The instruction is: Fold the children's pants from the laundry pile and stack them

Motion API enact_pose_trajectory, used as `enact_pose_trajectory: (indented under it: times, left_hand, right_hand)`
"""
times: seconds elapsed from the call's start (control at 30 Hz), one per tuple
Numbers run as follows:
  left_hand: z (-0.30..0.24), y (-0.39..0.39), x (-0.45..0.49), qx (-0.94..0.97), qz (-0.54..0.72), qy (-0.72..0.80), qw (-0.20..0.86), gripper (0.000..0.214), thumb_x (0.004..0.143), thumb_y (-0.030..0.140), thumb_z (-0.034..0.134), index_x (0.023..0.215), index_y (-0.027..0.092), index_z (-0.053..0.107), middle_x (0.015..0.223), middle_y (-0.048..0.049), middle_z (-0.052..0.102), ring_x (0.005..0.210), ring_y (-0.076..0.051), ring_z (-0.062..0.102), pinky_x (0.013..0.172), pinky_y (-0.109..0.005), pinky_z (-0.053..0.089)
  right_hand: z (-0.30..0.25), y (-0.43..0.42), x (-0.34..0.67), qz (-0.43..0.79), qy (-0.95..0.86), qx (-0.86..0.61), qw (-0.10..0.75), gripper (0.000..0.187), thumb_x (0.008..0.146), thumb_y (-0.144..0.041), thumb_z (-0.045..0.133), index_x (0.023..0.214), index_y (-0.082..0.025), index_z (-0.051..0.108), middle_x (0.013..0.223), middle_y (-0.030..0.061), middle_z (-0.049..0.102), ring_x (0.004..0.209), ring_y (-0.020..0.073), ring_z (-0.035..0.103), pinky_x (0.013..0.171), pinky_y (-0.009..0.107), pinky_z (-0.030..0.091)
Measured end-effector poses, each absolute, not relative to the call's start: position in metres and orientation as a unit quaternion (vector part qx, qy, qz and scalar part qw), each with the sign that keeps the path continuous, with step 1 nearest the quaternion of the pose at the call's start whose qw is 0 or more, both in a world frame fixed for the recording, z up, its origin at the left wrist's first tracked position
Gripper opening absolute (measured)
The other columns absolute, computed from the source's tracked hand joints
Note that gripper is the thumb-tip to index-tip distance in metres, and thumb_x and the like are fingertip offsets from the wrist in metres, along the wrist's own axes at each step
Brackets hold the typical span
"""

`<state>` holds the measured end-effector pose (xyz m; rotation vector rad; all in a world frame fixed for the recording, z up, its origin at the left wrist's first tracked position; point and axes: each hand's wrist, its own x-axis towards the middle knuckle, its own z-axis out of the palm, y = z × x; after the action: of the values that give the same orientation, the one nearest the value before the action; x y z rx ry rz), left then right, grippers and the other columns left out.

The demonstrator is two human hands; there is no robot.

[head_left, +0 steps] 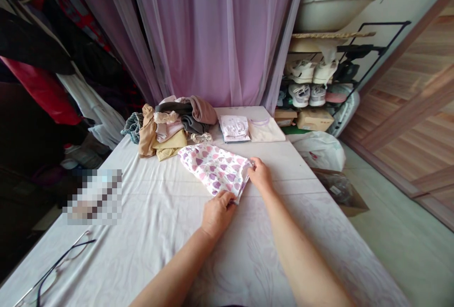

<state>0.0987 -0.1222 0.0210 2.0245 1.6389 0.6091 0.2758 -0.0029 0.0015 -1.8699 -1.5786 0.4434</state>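
Note:
A white cloth garment [218,167] with pink and purple heart-like shapes lies spread in the middle of the covered table; its exact kind is unclear. My left hand [218,212] pinches its near corner. At the right end of the same edge, the fingers of my right hand [260,173] are closed on the other corner. Behind it sits a folded pale printed garment [234,128], with a cream top [266,129] laid flat beside it. To the left rear rises a loose heap of clothes, with a brown garment [204,109] and a yellow one [170,145].
Eyeglasses [53,269] lie at the table's [142,231] near left, below a blurred-out patch. A purple curtain [220,37] hangs behind. On the right stand a shoe rack with sneakers [300,95], a white plastic bag [319,148] and a cardboard box [354,200]. Clothes hang at left.

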Motion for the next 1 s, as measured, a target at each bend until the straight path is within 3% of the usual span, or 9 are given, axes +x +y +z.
enact_pose_trajectory:
  times: [0.37,0.7,1.0]
  left_hand:
    - [0.026,-0.127,0.1,0.74,0.202,0.599,0.229,0.024,0.083,0.014,0.054,0.099,0.026,0.068,0.1,-0.0001,0.071,0.088,-0.017,0.067,0.076,-0.024,0.047]
    - [0.037,-0.12,0.093,0.741,0.2,0.573,0.286,0.026,0.084,0.017,0.054,0.101,0.024,0.072,0.097,-0.0017,0.074,0.088,-0.018,0.068,0.079,-0.025,0.049]
    - [0.027,-0.126,0.1,0.737,0.252,0.583,0.233,0.023,0.093,0.024,0.05,0.099,0.027,0.072,0.101,-0.0011,0.073,0.09,-0.016,0.067,0.082,-0.023,0.049]
  right_hand:
    - [-0.007,-0.016,0.288,0.118,-0.621,-0.677,0.378,0.045,0.076,-0.021,0.053,0.12,-0.018,0.063,0.105,0.0096,0.069,0.08,0.0196,0.063,0.079,0.033,0.05]
    - [-0.003,-0.007,0.292,0.122,-0.631,-0.695,0.323,0.028,0.083,-0.03,0.052,0.098,-0.025,0.075,0.091,0.0057,0.071,0.076,0.019,0.062,0.071,0.029,0.047]
    - [-0.004,-0.007,0.293,0.139,-0.612,-0.699,0.342,0.032,0.084,-0.03,0.049,0.102,-0.024,0.075,0.096,0.0073,0.075,0.083,0.0232,0.066,0.076,0.032,0.048]
